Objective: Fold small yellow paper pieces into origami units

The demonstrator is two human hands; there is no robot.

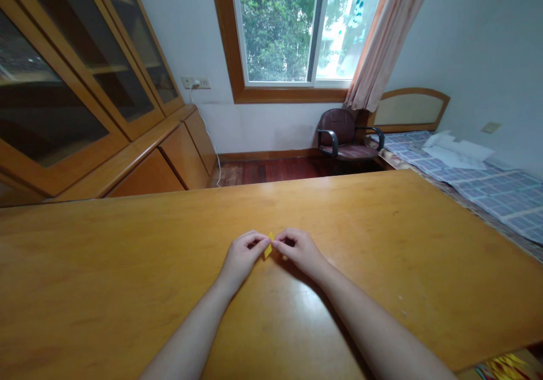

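Observation:
Between my two hands is a small, flat yellow piece (268, 251), perhaps folded paper; its exact kind is too small to make out. My left hand (242, 257) pinches its left side between thumb and fingers. From the other side my right hand (300, 251) closes thumb and forefinger at the piece's upper right edge. Both hands are just over the wooden table (127, 289), around its middle, and the fingertips cover part of the yellow piece.
Past the table's far edge are a maroon armchair (345, 134) and a window (275, 29). A glass-door cabinet (97, 69) lines the left. On the right is a bed with a checked sheet (479, 182). Something yellow and red (509, 366) shows below the table's near right corner.

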